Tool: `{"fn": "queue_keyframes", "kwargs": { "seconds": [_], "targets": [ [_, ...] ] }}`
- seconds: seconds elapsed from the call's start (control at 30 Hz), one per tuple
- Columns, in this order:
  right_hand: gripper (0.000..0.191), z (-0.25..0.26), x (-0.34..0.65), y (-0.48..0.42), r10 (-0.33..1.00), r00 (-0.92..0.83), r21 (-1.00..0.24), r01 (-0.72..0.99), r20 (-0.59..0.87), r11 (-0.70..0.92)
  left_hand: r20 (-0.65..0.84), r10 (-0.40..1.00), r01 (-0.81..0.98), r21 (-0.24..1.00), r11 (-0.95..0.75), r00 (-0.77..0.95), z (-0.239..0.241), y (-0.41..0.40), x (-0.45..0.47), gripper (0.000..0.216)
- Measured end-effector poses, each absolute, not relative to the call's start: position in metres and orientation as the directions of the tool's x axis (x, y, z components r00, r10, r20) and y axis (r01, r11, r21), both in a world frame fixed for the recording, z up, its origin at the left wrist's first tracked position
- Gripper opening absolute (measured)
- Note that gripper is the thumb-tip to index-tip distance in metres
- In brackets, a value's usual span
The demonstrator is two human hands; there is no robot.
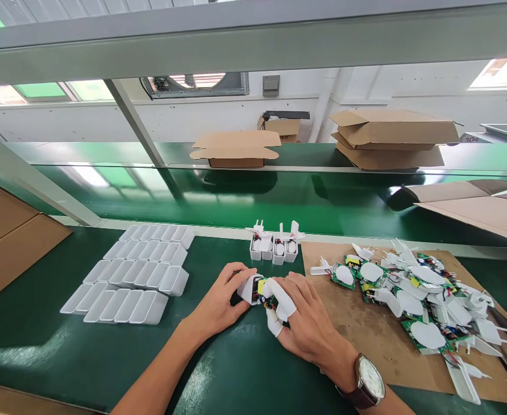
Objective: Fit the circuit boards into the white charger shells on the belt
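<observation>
My left hand is closed on a white plastic piece at the near middle of the bench. A small circuit board with a yellow component meets that piece. My right hand pinches the board from the other side, with white coverings on its thumb and forefinger. These hide part of the board, so I cannot tell how far it sits in the white piece. Beyond my hands, several white housings stand upright with plugs and wires sticking out. Left of my hands lie rows of white housings.
On the right, a brown cardboard sheet bears a heap of circuit boards with white plugs. A cardboard box stands at the left. Flattened cartons lie beyond the green belt. A metal beam crosses overhead.
</observation>
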State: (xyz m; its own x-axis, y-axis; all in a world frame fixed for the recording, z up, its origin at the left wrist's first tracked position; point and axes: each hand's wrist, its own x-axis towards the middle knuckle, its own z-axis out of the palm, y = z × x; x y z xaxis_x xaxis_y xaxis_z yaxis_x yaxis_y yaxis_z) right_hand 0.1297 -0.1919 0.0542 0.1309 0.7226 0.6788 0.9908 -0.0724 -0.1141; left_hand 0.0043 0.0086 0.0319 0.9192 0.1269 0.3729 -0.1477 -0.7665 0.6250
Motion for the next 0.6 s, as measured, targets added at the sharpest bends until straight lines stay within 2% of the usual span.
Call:
{"fn": "queue_keyframes", "kwargs": {
  "seconds": [0.23, 0.6],
  "targets": [
    [0.049, 0.0522, 0.1308, -0.1924, 0.745, 0.150, -0.127, 0.988, 0.650, -0.088, 0.358, 0.121, -0.140, 0.621, -0.771, 0.926, 0.0319, 0.0081, 0.0044, 0.065],
    [0.059, 0.0499, 0.1330, -0.1928, 0.751, 0.153, -0.131, 0.987, 0.643, -0.088, 0.340, 0.136, -0.116, 0.627, -0.770, 0.931, 0.0343, 0.0074, 0.0045, 0.063]
  ]
}}
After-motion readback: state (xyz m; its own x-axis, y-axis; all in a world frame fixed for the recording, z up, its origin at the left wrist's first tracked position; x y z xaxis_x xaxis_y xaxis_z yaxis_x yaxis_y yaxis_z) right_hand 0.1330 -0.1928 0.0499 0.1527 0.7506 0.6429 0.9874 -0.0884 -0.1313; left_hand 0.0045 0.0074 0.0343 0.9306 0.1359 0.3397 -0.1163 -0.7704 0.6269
